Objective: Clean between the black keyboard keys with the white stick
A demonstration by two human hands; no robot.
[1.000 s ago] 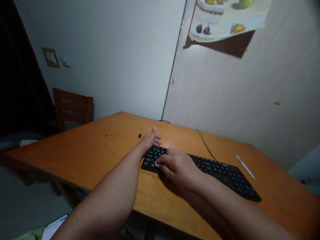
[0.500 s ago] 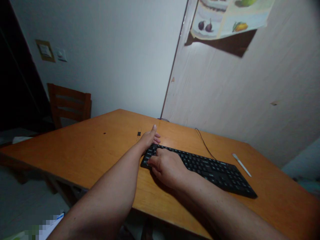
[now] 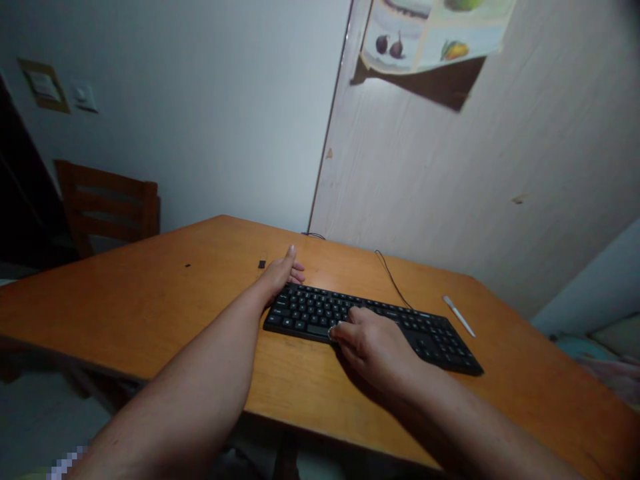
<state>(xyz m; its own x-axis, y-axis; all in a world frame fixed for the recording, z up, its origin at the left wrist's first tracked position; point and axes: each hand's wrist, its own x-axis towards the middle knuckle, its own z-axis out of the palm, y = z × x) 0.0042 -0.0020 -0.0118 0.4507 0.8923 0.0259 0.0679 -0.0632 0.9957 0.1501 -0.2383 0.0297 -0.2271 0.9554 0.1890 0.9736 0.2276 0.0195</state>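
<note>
A black keyboard [image 3: 310, 310] lies at a slant on the wooden table. My left hand [image 3: 284, 272] is at its far left corner, thumb raised and fingers spread, with its edge against the keyboard. Over the middle of the keyboard is my right hand [image 3: 370, 337], its fingers bent and pressed together at the lower row of keys, just right of the space bar. Something small and pale shows at those fingertips, too small to name. The palm and the undersides of the fingers are hidden.
Right of the keyboard lies a white pen-like tool [image 3: 459, 316]. A thin black cable [image 3: 393, 279] runs behind it. A small black item [image 3: 262, 264] is left of my left hand, and a dark speck [image 3: 188, 265] lies farther left. A wooden chair [image 3: 107, 203] stands beyond the table [image 3: 150, 300].
My right hand has moved right along the keyboard, from its left end to the middle, uncovering the left keys. My left hand stays at the corner. The camera view has turned slightly right.
</note>
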